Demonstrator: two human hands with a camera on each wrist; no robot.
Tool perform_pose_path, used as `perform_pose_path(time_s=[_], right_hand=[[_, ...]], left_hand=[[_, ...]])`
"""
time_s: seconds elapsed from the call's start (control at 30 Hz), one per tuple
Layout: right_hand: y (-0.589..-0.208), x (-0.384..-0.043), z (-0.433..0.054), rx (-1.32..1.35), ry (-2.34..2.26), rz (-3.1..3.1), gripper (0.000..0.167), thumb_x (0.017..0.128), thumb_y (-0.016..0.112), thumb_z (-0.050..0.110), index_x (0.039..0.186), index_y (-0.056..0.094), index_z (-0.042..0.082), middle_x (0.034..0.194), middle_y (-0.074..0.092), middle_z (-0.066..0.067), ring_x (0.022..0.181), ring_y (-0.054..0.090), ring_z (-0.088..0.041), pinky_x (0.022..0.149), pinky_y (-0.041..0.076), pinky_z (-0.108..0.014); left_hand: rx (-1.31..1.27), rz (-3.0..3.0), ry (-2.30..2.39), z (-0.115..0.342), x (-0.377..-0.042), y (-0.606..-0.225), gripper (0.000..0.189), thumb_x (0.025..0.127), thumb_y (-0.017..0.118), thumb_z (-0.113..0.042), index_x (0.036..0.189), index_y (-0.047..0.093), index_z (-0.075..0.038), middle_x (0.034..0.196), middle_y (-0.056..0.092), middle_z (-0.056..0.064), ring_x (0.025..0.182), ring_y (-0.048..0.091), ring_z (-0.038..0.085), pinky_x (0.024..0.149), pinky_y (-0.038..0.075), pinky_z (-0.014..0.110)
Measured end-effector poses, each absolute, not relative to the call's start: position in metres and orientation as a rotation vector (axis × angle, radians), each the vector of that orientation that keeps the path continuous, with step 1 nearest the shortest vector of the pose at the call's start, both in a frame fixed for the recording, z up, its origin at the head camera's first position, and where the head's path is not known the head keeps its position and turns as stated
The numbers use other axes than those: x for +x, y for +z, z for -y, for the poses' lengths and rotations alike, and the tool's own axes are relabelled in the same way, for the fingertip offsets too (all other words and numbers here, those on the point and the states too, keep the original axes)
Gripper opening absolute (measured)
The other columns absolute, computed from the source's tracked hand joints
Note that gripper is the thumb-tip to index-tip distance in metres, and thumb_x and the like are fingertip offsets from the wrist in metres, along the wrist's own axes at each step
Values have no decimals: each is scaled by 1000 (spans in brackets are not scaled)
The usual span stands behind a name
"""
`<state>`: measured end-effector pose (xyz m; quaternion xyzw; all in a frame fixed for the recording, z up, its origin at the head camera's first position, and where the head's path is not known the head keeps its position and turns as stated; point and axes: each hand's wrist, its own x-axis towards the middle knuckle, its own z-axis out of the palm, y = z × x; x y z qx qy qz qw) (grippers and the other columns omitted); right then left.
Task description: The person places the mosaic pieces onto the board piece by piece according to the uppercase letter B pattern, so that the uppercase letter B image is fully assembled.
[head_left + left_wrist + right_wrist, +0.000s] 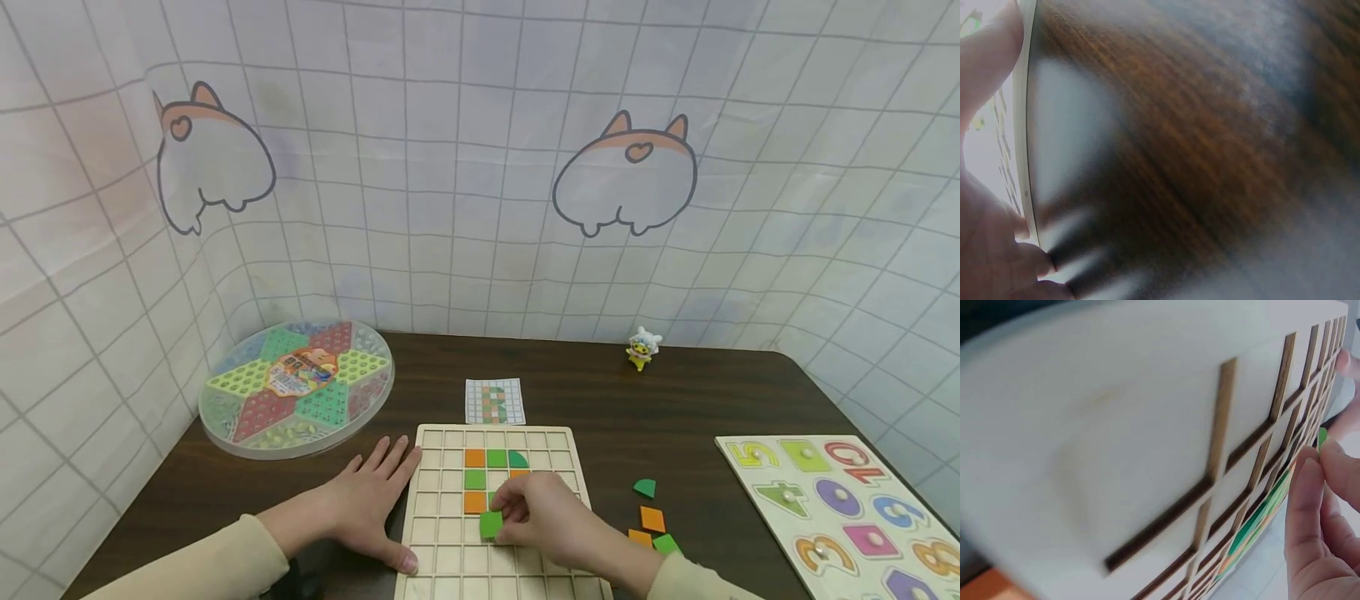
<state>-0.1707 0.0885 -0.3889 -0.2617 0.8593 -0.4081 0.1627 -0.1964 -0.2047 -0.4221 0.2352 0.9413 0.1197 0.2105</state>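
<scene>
A wooden grid board [442,558] lies on the dark table, with orange and green square tiles in some of its cells, among them an orange tile [475,502] and a dark green quarter-round tile [517,459]. My right hand [551,517] pinches a green square tile [491,526] between thumb and fingers over the middle of the board. In the right wrist view the same green tile [1322,437] shows edge-on at the fingertips. My left hand [367,500] rests along the board's left edge, fingers spread and thumb on the rim. Part of the tile pattern is hidden by the right hand.
Loose tiles, including an orange one [652,519], lie right of the board. A small pattern card [495,402] sits behind it. A round Chinese checkers set [300,387] stands back left, a number puzzle board [855,508] at right, a small figurine [642,348] at the back.
</scene>
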Motion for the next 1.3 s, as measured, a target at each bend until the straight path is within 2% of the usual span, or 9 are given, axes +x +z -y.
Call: perform_pose_path(time_s=[0.1, 0.33, 0.6, 0.83, 1.1, 1.3], right_hand=[[-392, -171, -82, -775, -1167, -2459, 17, 80, 83, -2, 94, 73, 0, 83, 69, -2, 71, 58, -3, 65, 50, -20], [-392, -170, -72, -815, -1102, -2518, 18, 77, 85, -2, 92, 74, 0, 82, 71, -3, 69, 58, 1, 66, 50, -19], [-393, -169, -68, -845, -1044, -2555, 19, 75, 87, -1, 89, 75, 2, 81, 65, 0, 68, 55, 4, 67, 50, -19], [-393, -170, -65, -865, -995, -2577, 19, 75, 87, 0, 89, 75, 3, 79, 67, 2, 68, 55, 3, 65, 50, -19], [-393, -170, -65, -867, -964, -2567, 15, 79, 85, 2, 90, 76, 3, 76, 71, 4, 66, 58, 3, 64, 51, -19], [-394, -169, -64, -902, -934, -2627, 10, 80, 84, 3, 86, 76, 5, 72, 71, 5, 64, 57, 5, 63, 50, -18]], left_hand=[[659, -2622, 338, 208, -202, -432, 144, 60, 61, -98, 167, 9, -15, 173, 3, 17, 159, 3, 44, 118, 18, 73], [646, -2616, 323, 206, -203, -430, 146, 58, 61, -99, 166, 9, -16, 173, 5, 17, 159, 3, 43, 119, 17, 72], [653, -2595, 292, 200, -195, -412, 138, 69, 71, -85, 166, 7, -9, 172, 4, 22, 158, 5, 47, 117, 19, 74], [668, -2609, 330, 204, -197, -422, 142, 64, 65, -93, 166, 8, -12, 172, 5, 22, 158, 5, 46, 116, 18, 74], [630, -2607, 286, 194, -186, -398, 132, 73, 78, -73, 165, 11, -5, 171, 7, 24, 158, 7, 47, 117, 21, 72], [624, -2609, 280, 193, -183, -394, 130, 74, 79, -71, 164, 12, -5, 171, 8, 24, 158, 7, 47, 118, 20, 72]])
